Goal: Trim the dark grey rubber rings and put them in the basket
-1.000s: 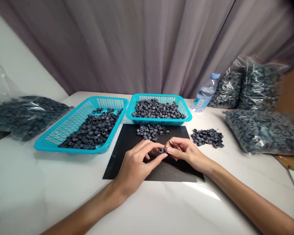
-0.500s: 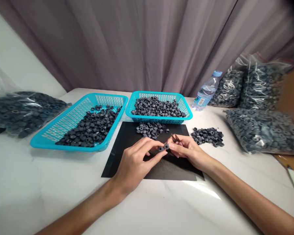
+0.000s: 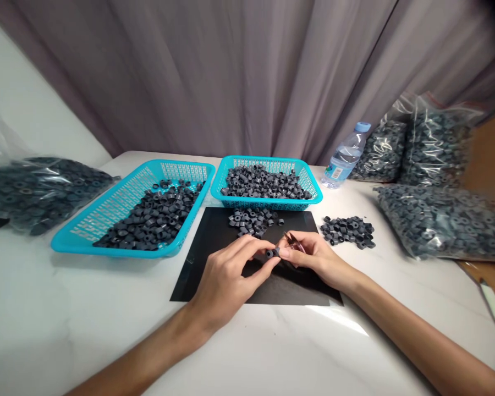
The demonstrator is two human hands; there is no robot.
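My left hand (image 3: 227,274) pinches a small dark grey ring-shaped piece (image 3: 269,253) between thumb and fingertips, above the black mat (image 3: 190,278). A second such piece seems to sit right beside it, at the fingertips of my right hand (image 3: 313,257). That hand is closed around a pair of small snips (image 3: 295,242), blades pointing up and away. The right thumb and forefinger meet the pieces. Just beyond my hands, a loose pile of grey rings (image 3: 251,221) lies on the mat's far part. Fingers partly hide the held pieces.
Two blue plastic baskets (image 3: 82,250) (image 3: 313,193) of grey rings stand behind and left. Another pile (image 3: 348,231) lies right of the mat. A water bottle (image 3: 344,159) stands at the back. Filled clear bags lie at left (image 3: 41,190) and right (image 3: 445,223).
Both hands stay together. The right hand has shifted slightly left and turned a little, and the two ring pieces now sit closer together at the fingertips. The view has shifted slightly.
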